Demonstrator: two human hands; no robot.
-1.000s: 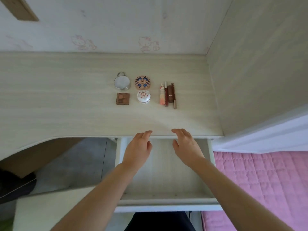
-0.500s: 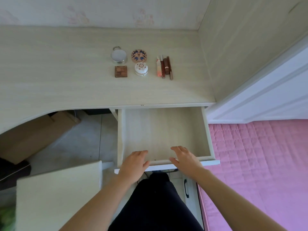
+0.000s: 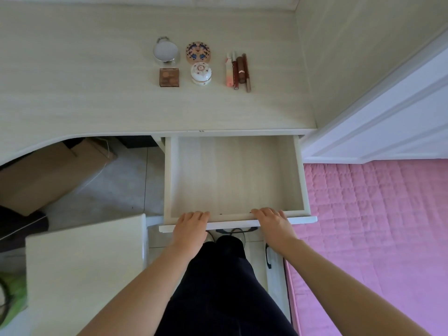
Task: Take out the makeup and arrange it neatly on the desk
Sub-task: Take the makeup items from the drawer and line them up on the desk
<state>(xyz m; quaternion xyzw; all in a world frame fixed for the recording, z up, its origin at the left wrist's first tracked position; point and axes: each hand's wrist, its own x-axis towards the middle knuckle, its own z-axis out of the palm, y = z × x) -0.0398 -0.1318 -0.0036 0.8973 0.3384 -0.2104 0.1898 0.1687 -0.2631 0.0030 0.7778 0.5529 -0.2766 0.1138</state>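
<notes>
head view: pale wood tabletop [image 3: 84, 93] in a corner, pink bed to the right | makeup [image 3: 201, 64] sits in tidy rows far beyond the drawer [image 3: 234, 175], which looks bare | left hand [image 3: 190, 226] and right hand [image 3: 274, 224] lie flat, fingers spread, on its front rim | likely next: push it straight toward the tabletop.

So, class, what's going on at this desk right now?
A person has both hands on the front edge of the pulled-out drawer: the left hand and the right hand rest there with fingers laid over the rim. No makeup shows inside the drawer. On the desk it lies in neat groups: a round mirror, a patterned compact, a brown palette, a white jar and a row of lipstick tubes.
</notes>
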